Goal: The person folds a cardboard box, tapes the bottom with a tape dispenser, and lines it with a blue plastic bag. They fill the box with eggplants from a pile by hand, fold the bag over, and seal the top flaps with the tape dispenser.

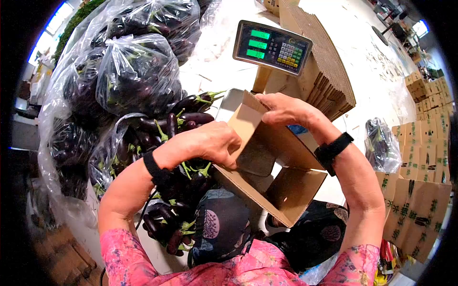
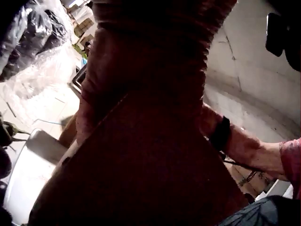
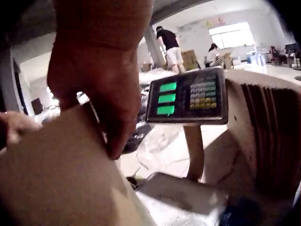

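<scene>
My left hand is clamped on the near-left edge of an open cardboard box, and my right hand pinches the box's upper edge. The box sits tilted in front of me, above my lap, just below the scale display with its green readouts. Loose eggplants lie left of it, beside bulging plastic bags. Flattened cartons stand beyond; my left wrist view is dark, so the fingertips there seem unclear.
</scene>
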Motion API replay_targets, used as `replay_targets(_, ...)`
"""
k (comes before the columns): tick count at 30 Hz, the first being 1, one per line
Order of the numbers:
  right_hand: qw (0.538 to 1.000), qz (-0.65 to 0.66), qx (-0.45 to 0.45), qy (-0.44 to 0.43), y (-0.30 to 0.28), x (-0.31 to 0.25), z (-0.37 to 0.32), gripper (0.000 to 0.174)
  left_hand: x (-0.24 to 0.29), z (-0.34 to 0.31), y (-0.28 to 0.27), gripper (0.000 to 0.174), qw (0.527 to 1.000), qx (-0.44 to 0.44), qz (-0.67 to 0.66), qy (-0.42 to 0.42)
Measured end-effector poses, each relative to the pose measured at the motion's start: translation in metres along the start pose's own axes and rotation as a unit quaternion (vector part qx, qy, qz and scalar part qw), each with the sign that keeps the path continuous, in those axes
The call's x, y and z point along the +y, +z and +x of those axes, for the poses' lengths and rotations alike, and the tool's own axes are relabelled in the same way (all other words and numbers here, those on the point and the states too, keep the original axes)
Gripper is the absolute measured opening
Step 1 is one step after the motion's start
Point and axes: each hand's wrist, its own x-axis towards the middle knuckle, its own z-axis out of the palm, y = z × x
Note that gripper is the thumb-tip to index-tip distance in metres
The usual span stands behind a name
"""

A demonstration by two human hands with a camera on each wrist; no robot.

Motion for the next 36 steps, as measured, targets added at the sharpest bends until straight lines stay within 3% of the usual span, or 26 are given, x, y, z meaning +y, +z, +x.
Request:
replay_targets(1, 0.998, 0.058, -0.025, 0.009, -0.009, -0.012, -0.016, 0.05, 0.004, 0.005, -0.002, 0.027, 1.0, -0.016, 0.009, 0.0)
replay_targets(2, 0.994, 0.101, 0.011, -0.042, -0.007, -0.005, -0.025, 0.061, 0.008, 0.008, -0.006, 0.031, 0.999, -0.036, 0.018, -0.034)
replay_targets(3, 0.971, 0.115, 0.159, -0.138, 0.01, 0.005, -0.034, 0.049, 0.0, 0.012, -0.002, 0.033, 1.0, -0.016, -0.009, -0.018)
replay_targets(5, 0.944, -0.045, 0.29, -0.149, 0.01, -0.03, -0.075, 0.039, -0.019, 0.026, 0.006, 0.033, 0.996, -0.057, -0.044, -0.051)
replay_targets(6, 0.936, -0.074, 0.307, -0.155, 0.013, -0.04, -0.098, 0.035, -0.025, 0.028, 0.006, 0.032, 0.999, -0.028, -0.032, -0.009)
replay_targets(7, 0.927, -0.105, 0.324, -0.16, 0.018, -0.044, -0.12, 0.031, -0.017, 0.027, -0.003, 0.031, 0.988, -0.085, -0.1, -0.084)
replay_targets(11, 0.924, -0.213, 0.27, -0.168, 0.053, 0.006, -0.16, 0.024, -0.021, 0.025, 0.0, 0.027, 0.988, -0.05, -0.126, -0.073)
replay_targets(16, 0.938, -0.142, 0.287, -0.131, 0.076, 0.01, -0.139, 0.022, -0.013, 0.02, 0.001, 0.023, 0.961, -0.036, -0.238, -0.136)
replay_targets(17, 0.934, -0.143, 0.297, -0.136, 0.084, 0.01, -0.124, 0.023, -0.017, 0.021, 0.004, 0.022, 0.966, -0.02, -0.231, -0.115)
replay_targets(19, 0.952, -0.076, 0.268, -0.13, 0.103, 0.014, -0.085, 0.037, -0.031, 0.025, 0.013, 0.02, 0.974, 0.013, -0.212, -0.073)
replay_targets(20, 0.946, -0.059, 0.271, -0.168, 0.11, 0.018, -0.066, 0.047, -0.015, 0.018, 0.004, 0.021, 0.954, -0.001, -0.262, -0.146)
replay_targets(22, 0.952, -0.056, 0.229, -0.195, 0.123, 0.023, -0.041, 0.072, -0.014, 0.006, 0.011, 0.019, 0.931, 0.086, -0.328, -0.134)
replay_targets(24, 0.951, -0.076, 0.228, -0.194, 0.142, 0.028, -0.025, 0.074, -0.016, -0.01, 0.02, 0.019, 0.88, 0.183, -0.422, -0.118)
replay_targets(25, 0.951, -0.104, 0.226, -0.183, 0.145, 0.032, -0.022, 0.075, -0.025, -0.026, 0.029, 0.026, 0.817, 0.206, -0.53, -0.098)
replay_targets(27, 0.948, -0.146, 0.225, -0.171, 0.142, 0.032, -0.024, 0.072, -0.016, -0.041, 0.056, 0.046, 0.791, 0.358, -0.493, 0.049)
replay_targets(29, 0.948, -0.157, 0.223, -0.163, 0.146, 0.033, -0.025, 0.071, 0.004, -0.039, 0.07, 0.067, 0.76, 0.44, -0.478, 0.022)
replay_targets(30, 0.949, -0.15, 0.221, -0.165, 0.146, 0.033, -0.02, 0.071, 0.005, -0.028, 0.069, 0.067, 0.799, 0.452, -0.396, 0.023)
replay_targets(32, 0.949, -0.14, 0.22, -0.178, 0.141, 0.029, -0.019, 0.069, 0.014, 0.0, 0.056, 0.065, 0.823, 0.488, -0.29, -0.033)
replay_targets(33, 0.964, -0.047, 0.189, -0.183, 0.142, 0.033, -0.02, 0.064, 0.008, 0.014, 0.049, 0.065, 0.831, 0.512, -0.211, -0.04)
replay_targets(34, 0.969, 0.046, 0.155, -0.186, 0.143, 0.04, -0.021, 0.059, -0.005, 0.03, 0.052, 0.068, 0.844, 0.481, -0.235, -0.046)
replay_targets(35, 0.965, 0.138, 0.12, -0.189, 0.143, 0.049, -0.023, 0.055, -0.012, 0.035, 0.057, 0.07, 0.859, 0.448, -0.218, -0.123)
replay_targets(36, 0.931, -0.06, 0.249, -0.259, 0.13, 0.051, -0.034, 0.038, -0.011, 0.04, 0.055, 0.072, 0.871, 0.405, -0.196, -0.196)
